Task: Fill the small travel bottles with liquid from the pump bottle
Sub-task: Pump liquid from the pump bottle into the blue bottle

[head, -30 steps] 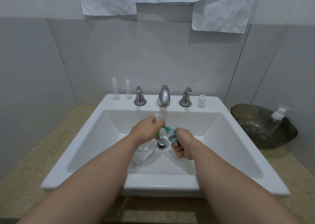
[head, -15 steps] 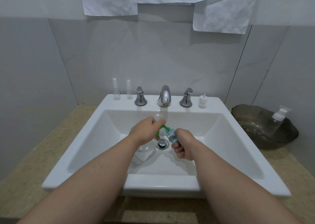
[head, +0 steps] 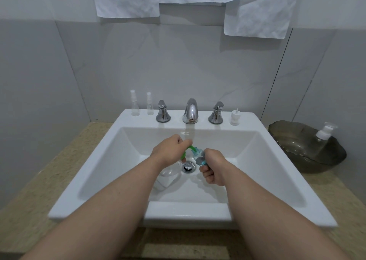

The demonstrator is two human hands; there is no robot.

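On the far left the speckled desk [head: 39, 170] carries a white sink [head: 103, 170]. Two clear spray bottles [head: 135, 107] stand upright side by side on its back ledge, both apparently empty.

Inside the basin, the left grip [head: 170, 151] is curled over the head of the pump bottle [head: 168, 178], fingers and thumb closed round the green spout [head: 191, 148]. The bottle's clear body leans under the wrist, just left of the drain [head: 188, 166]. The spout tip meets the mouth of a small bottle [head: 199, 157], which is tilted toward it and shows bluish liquid. The right grip [head: 213, 166] is wrapped tight round that small bottle, fingers folded beneath.

The step in hand looks like pumping liquid across. To do it well:
- Keep the spout tip seated in the neck.
- Press in short, slow strokes so nothing spurts past.
- Bring the small bottle nearer upright as the level rises, and stop short of the neck.
- Hold both over the basin so drips land in the sink.

Behind the hands stands the faucet [head: 190, 111], and right of it a short white bottle [head: 234, 118] sits on the ledge. Further right, a dark bowl [head: 309, 160] on the desk holds a second dispenser [head: 322, 139].
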